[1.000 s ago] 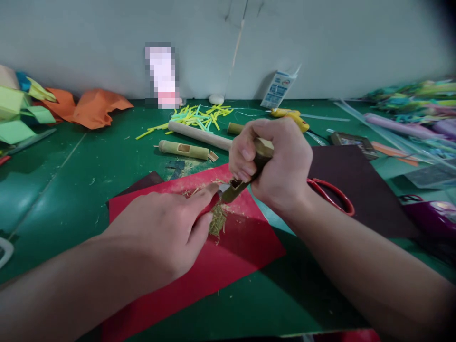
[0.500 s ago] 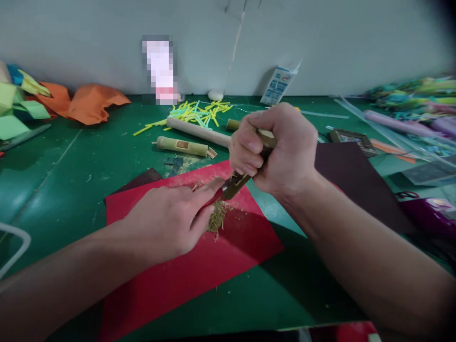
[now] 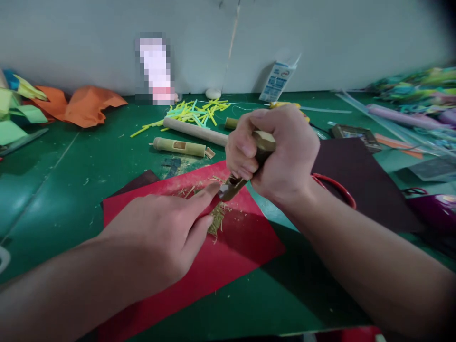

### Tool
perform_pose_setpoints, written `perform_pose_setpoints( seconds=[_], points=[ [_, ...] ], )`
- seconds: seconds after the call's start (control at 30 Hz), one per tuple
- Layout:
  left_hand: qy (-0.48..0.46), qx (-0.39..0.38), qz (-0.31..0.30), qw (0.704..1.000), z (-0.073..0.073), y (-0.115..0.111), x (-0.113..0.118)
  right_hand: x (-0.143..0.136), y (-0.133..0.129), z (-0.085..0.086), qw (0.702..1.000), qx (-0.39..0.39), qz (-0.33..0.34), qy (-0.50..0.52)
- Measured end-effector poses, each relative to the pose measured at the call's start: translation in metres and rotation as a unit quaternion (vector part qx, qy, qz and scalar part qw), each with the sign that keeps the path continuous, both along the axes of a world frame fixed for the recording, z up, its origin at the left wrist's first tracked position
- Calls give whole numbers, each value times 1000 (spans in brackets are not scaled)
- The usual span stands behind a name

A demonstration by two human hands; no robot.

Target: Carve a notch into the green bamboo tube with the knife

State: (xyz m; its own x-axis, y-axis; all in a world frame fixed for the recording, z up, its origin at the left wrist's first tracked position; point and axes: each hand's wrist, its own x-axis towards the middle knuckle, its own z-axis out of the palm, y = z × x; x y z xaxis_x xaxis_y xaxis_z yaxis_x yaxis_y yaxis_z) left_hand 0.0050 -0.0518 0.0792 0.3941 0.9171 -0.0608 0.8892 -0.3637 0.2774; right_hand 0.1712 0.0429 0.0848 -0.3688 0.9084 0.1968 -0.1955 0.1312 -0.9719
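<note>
My right hand (image 3: 281,147) is closed around a dark bamboo tube (image 3: 264,142), tilted with its lower end toward the left. An opening is cut in the tube near that end. My left hand (image 3: 160,232) grips a red-handled knife (image 3: 212,205), mostly covered by the fingers. Its short metal blade touches the tube's lower end. Below both hands lies a red sheet (image 3: 249,237) with a small heap of greenish bamboo shavings (image 3: 215,223).
Behind the sheet lie a notched bamboo piece (image 3: 181,147), a pale wooden rod (image 3: 195,130) and yellow-green straw pieces (image 3: 192,111). A drink carton (image 3: 278,81) leans at the wall. Orange paper (image 3: 85,105) is left; a dark sheet (image 3: 370,190) and purple object (image 3: 431,209) are right.
The knife blade and the tube's lower end have shifted slightly left and up. Both hands keep their grips. The view has moved a little, exposing a red curved piece behind my right wrist.
</note>
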Motion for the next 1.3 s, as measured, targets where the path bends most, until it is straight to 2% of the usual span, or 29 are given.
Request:
perform_pose_setpoints(
  seconds=[0.13, 0.37, 0.57, 0.7, 0.9, 1.1, 1.3],
  points=[
    [-20, 0, 12, 1000, 2, -2, -1, -2, -2, 0, 1000, 3, -15, -19],
    [-48, 26, -4, 998, -3, 3, -1, -2, -3, -2, 998, 10, -1, 54],
    [-83, -10, 4, 996, 0, 6, -3, -4, -4, -5, 998, 8, -29, 52],
    [-65, -7, 11, 998, -2, 6, -2, -5, -5, -5, 998, 4, -41, 46],
    [-12, 18, 25, 999, -9, 9, 1, -2, -1, -2, 999, -16, -1, 31],
    [-19, 49, 8, 999, -19, 14, -1, -1, 1, 1, 999, -37, 1, 3],
    [-31, 53, -19, 998, -27, 20, -3, -3, 0, 4, 1000, -20, -3, -13]
  ],
)
